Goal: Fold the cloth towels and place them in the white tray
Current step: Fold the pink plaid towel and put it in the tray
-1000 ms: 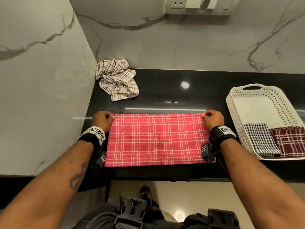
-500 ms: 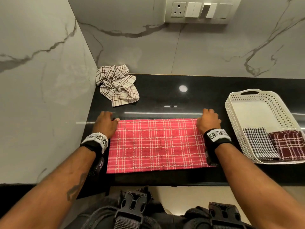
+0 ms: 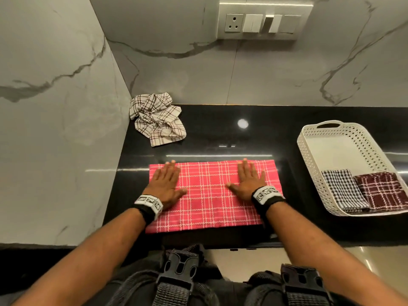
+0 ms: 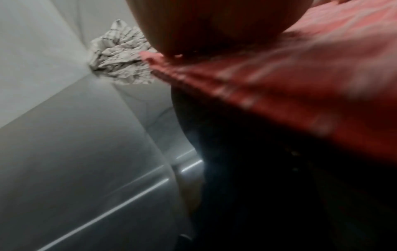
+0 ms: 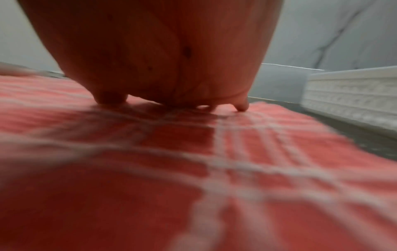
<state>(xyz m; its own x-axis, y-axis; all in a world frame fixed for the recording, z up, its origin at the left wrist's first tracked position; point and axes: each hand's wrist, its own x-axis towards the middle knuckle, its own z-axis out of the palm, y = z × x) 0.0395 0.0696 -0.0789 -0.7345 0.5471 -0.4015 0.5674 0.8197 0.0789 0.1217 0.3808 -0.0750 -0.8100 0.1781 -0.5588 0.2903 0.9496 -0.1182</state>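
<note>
A red plaid towel [image 3: 212,195] lies folded flat on the black counter [image 3: 220,133] near its front edge. My left hand [image 3: 166,182] presses flat on the towel's left part, fingers straight. Flat on the right part lies my right hand [image 3: 249,180], fingers spread. The same red towel [image 4: 279,81] [image 5: 214,161] fills both wrist views under the palms. A crumpled white checked towel [image 3: 157,119] [image 4: 120,56] sits in the back left corner. The white perforated tray [image 3: 309,138] [image 5: 352,95] stands at the right.
Inside the tray lie a folded black-and-white checked towel [image 3: 342,188] and a folded maroon plaid towel [image 3: 382,188]. Marble walls close the left side and the back. A switch panel [image 3: 263,21] is on the back wall.
Both hands let go of the red towel's far corners and moved inward, and now lie flat on top of it. The camera view tilted upward.
</note>
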